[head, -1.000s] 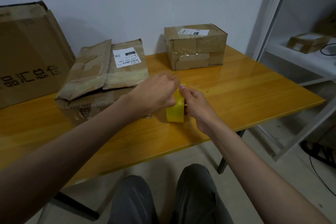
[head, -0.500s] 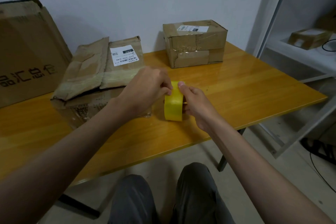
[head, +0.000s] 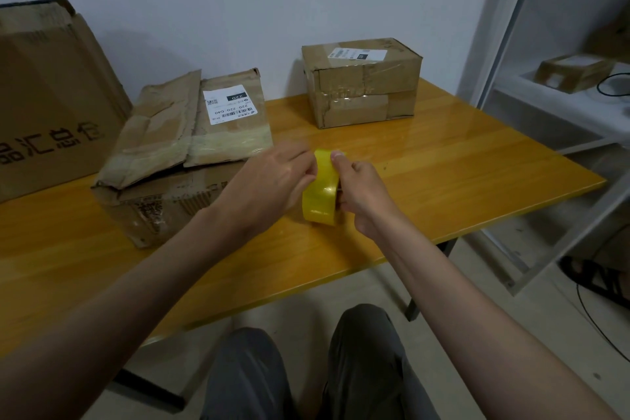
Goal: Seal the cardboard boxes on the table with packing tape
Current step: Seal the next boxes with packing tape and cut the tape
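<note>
A yellow roll of packing tape (head: pixel 322 189) stands on edge just above the orange table (head: pixel 460 174), between both hands. My right hand (head: pixel 366 193) grips the roll from the right, thumb on its top rim. My left hand (head: pixel 269 184) holds its left side, fingertips at the upper edge. A crumpled cardboard box (head: pixel 177 150) with loose top flaps and a white label lies left of the hands. A smaller taped box (head: pixel 363 82) with a label stands at the table's far side.
A large printed cardboard carton (head: pixel 47 95) leans at the far left. A white metal shelf (head: pixel 562 106) on the right holds another small box (head: pixel 572 73) and a black cable. My knees (head: pixel 306 368) are below the table's front edge.
Both hands and the tape roll have stayed in nearly the same spot; the fingers have shifted slightly on the roll's top edge.
</note>
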{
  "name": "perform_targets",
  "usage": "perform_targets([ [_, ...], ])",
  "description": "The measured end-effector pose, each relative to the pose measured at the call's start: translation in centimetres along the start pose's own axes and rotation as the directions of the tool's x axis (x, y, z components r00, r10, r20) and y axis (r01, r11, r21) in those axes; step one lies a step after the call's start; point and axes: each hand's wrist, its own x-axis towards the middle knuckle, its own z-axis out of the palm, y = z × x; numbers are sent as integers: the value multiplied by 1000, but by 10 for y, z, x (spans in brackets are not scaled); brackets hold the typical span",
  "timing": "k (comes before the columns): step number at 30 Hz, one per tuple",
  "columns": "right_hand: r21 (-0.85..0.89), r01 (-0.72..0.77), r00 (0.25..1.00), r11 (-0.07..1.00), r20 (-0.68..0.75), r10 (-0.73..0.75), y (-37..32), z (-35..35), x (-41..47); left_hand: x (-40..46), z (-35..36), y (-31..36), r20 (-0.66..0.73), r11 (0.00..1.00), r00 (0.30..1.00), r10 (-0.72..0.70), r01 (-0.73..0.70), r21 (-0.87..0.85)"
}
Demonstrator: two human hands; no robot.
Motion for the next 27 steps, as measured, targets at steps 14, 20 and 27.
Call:
perform_targets([
  [14,251,-181,971,951,200,132,2,-13,-9,-11,6,5,16,893,947,-321,308,-328],
  [20,245,-48,949,968,313,-32,20,-14,-22,16,5,-1,2,882,929,-370,352,-312],
  [27,274,8,936,962,337,-104,21,-24,-22,29,6,-4,64,730,840,-538,503,-463],
])
